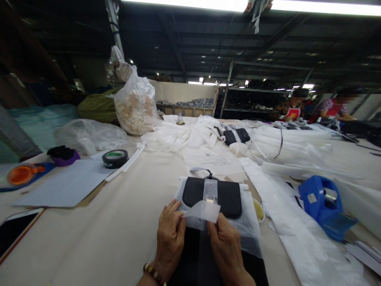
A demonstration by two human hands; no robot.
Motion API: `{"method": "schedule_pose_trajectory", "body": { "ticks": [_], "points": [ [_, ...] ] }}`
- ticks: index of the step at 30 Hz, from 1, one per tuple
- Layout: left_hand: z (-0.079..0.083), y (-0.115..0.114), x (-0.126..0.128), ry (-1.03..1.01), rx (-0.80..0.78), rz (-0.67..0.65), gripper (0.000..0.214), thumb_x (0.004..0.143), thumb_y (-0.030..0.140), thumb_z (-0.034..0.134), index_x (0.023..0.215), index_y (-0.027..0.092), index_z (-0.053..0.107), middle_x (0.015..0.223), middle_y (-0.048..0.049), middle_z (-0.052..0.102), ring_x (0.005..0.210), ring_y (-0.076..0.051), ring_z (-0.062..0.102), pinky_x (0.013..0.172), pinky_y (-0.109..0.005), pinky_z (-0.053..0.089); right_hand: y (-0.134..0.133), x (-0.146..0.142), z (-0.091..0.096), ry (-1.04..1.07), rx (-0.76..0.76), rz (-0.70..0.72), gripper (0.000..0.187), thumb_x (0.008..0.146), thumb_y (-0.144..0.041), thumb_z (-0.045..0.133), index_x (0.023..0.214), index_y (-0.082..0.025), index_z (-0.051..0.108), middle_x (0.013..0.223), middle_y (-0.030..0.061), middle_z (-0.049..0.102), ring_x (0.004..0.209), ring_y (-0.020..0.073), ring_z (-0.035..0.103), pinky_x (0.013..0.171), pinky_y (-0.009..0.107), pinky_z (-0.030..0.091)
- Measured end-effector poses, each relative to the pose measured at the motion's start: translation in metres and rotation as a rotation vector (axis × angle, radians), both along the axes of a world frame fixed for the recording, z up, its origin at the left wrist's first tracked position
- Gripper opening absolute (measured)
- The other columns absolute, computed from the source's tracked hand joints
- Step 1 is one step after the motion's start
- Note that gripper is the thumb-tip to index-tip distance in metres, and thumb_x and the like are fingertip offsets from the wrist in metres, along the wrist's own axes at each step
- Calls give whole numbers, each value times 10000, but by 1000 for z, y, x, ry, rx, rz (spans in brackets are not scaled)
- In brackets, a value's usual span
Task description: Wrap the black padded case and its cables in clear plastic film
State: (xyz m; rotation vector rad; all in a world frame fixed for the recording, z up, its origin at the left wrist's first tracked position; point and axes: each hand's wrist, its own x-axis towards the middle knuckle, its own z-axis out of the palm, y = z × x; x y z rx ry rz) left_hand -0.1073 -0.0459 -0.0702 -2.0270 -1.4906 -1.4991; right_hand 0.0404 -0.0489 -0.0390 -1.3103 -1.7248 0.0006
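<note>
A small black handbag (228, 196) lies before me on thin white wrapping sheet. Its flap is crossed by a vertical translucent strip, and a gold-coloured clasp (210, 199) shows near the flap's lower edge. Across the clasp runs a short white wrapping strip (204, 210). My left hand (170, 234) is closed on the strip's left end, thumb against fingers. At its right end, my right hand (225, 242) pinches the same strip. Below the flap, black material extends between my wrists, partly hidden by them.
A blue tape dispenser (318, 204) stands at right, beside long white sheets (282, 214). Left are a black tape roll (115, 159), white board (71, 178) and phone (18, 228). Another wrapped black bag (236, 136) lies farther back. Two people work at far right.
</note>
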Motion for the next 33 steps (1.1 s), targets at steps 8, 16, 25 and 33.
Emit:
{"method": "schedule_pose_trajectory", "body": {
  "ticks": [8, 16, 25, 33],
  "points": [
    [-11, 5, -4, -42, -11, -71, 109, 881, 185, 459, 939, 175, 551, 1110, -81, 593, 1107, -197, 529, 944, -352, 447, 2, -16, -8, -80, 21, -35, 275, 846, -126, 313, 634, -199, 471, 538, -13, 530, 463, 111, 525, 484, 216, 346],
    [5, -4, 7, 123, 131, -59, 142, 839, 41, 469, 823, 154, 552, 964, -78, 602, 1027, -240, 521, 918, -442, 376, 8, -13, -17, -50, -157, -4, 285, 831, -168, 351, 602, -198, 517, 525, 19, 572, 457, 129, 500, 479, 253, 284],
    [3, -6, 7, 149, 107, -20, 164, 865, 49, 409, 888, 128, 551, 809, -63, 570, 755, -151, 558, 689, -247, 491, 14, -19, -7, 26, -416, 105, 251, 791, -178, 377, 593, -190, 531, 542, 16, 586, 457, 118, 463, 475, 242, 274],
    [3, -4, 13, 124, 63, -76, 209, 882, 77, 373, 834, 156, 560, 696, -25, 592, 647, -134, 578, 610, -231, 500, 20, -15, 8, 146, -668, 192, 282, 787, -128, 410, 531, -189, 510, 446, -6, 543, 424, 112, 494, 447, 205, 293]
  ]
}}
